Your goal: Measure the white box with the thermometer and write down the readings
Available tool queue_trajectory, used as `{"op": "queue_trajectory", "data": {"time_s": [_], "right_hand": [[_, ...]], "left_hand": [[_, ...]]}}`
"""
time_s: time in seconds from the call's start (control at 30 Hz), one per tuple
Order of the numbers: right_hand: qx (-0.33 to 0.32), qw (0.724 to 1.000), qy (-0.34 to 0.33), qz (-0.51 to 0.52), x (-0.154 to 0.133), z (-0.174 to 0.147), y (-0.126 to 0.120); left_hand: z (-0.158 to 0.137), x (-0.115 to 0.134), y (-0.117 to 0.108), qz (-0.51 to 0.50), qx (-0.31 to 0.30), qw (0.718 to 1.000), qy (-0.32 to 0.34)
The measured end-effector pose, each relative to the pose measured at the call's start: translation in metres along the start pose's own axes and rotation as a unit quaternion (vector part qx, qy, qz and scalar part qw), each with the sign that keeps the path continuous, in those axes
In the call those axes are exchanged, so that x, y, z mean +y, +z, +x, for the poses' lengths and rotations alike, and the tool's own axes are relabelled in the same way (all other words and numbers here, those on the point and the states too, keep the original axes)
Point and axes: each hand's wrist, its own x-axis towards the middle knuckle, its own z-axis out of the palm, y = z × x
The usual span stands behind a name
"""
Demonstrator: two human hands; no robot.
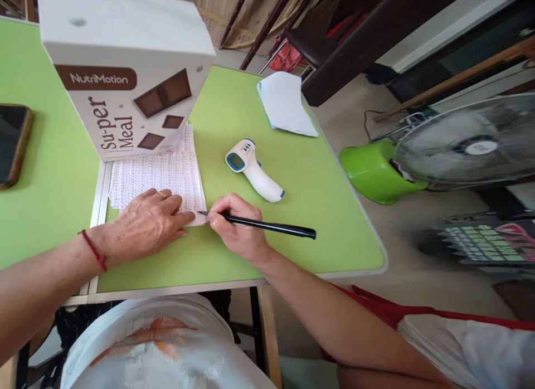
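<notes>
A stack of paper sheets [161, 174] covered in rows of small writing lies on the green table [234, 263]. My left hand [144, 222] rests flat on the lower part of the sheets, fingers stretched out, with a ring and a red bracelet on it. Between the fingers of my right hand [238, 224] is a black pen [276, 227], its tip at the lower right corner of the top sheet. A white NutriMotion box [137, 105] stands upright on the far end of the stack. Right of the papers lies a white infrared thermometer [254, 171].
At the left edge lies a phone [14, 144]. Blank white sheets [286, 105] sit near the table's far right corner. Beyond the table edge are a fan [472, 146] and a green stool [368, 171]. A dark beam-like object [376, 35] stands close behind the right corner.
</notes>
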Motion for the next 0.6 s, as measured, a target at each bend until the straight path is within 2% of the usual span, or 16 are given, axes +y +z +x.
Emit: {"op": "queue_trajectory", "data": {"time_s": [0.13,0.6], "right_hand": [[0.024,1.0,0.01,0.001,0.0003,-0.0003,0.0003],[0.028,0.999,-0.02,-0.007,0.0022,-0.0003,0.0001]], "left_hand": [[0.0006,0.0001,-0.0007,0.005,-0.004,1.0,0.002],[0.0006,0.0007,-0.0006,0.003,-0.007,1.0,0.0]]}}
